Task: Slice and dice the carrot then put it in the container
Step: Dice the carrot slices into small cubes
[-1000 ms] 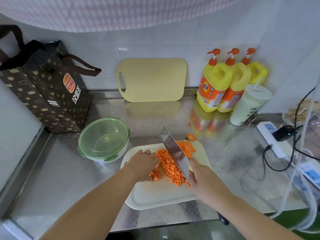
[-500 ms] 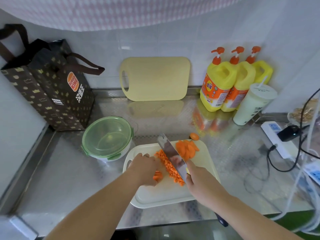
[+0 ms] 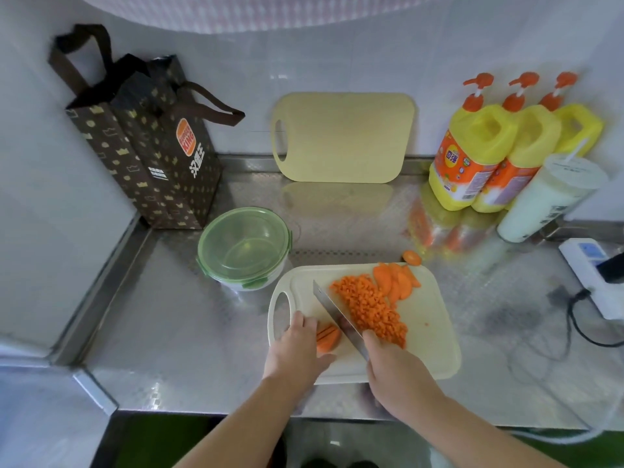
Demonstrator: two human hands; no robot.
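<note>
A cream cutting board (image 3: 435,319) lies on the steel counter. A long pile of diced carrot (image 3: 368,307) runs down its middle, with flat carrot slices (image 3: 393,282) behind it. My left hand (image 3: 299,346) holds down a small stack of carrot strips (image 3: 328,338) at the board's left. My right hand (image 3: 393,361) grips the handle of a cleaver (image 3: 332,310), whose blade lies edge-down between the strips and the pile. One carrot end (image 3: 412,257) sits on the counter behind the board. The round container (image 3: 244,248) with a green lid stands left of the board, lid on.
A second cutting board (image 3: 342,136) leans on the back wall. A brown paper bag (image 3: 152,143) stands back left. Three yellow soap bottles (image 3: 489,153) and a white cup (image 3: 550,201) are back right. A power strip (image 3: 591,268) with cables lies right.
The view has shifted. The cleaver has gone from tilted up to low on the board, left of the diced pile. My left hand has slid toward the board's near left with the strips.
</note>
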